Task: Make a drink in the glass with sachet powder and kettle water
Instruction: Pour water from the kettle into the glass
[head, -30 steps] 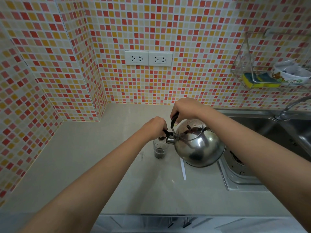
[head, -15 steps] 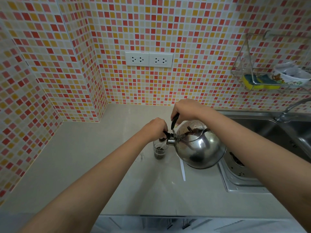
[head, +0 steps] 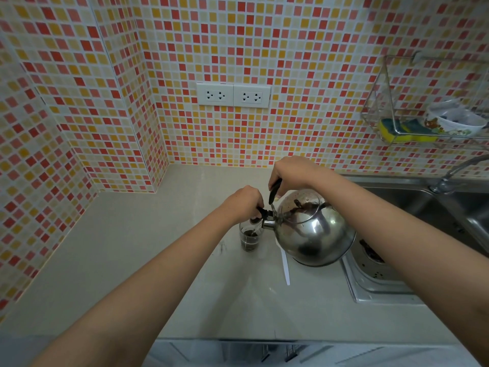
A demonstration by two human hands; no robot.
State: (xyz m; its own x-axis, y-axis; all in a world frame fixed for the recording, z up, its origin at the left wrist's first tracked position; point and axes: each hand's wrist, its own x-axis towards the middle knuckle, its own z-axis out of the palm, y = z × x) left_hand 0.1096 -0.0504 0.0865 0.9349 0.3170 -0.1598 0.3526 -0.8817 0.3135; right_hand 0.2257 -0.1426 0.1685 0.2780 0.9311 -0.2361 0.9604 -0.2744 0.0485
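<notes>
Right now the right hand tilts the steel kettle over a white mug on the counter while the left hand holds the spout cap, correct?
Not quite: the head view shows a clear glass, not a white mug. The right hand tilts the steel kettle over it on the counter while the left hand holds the spout cap.

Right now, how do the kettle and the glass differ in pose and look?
The kettle is held off the counter and tipped toward the left, while the glass stands upright on it. The kettle is shiny opaque steel and much bigger; the glass is small, clear, with dark liquid showing. Both hands, left and right, are on the kettle; neither holds the glass. Both are round vessels.
</notes>
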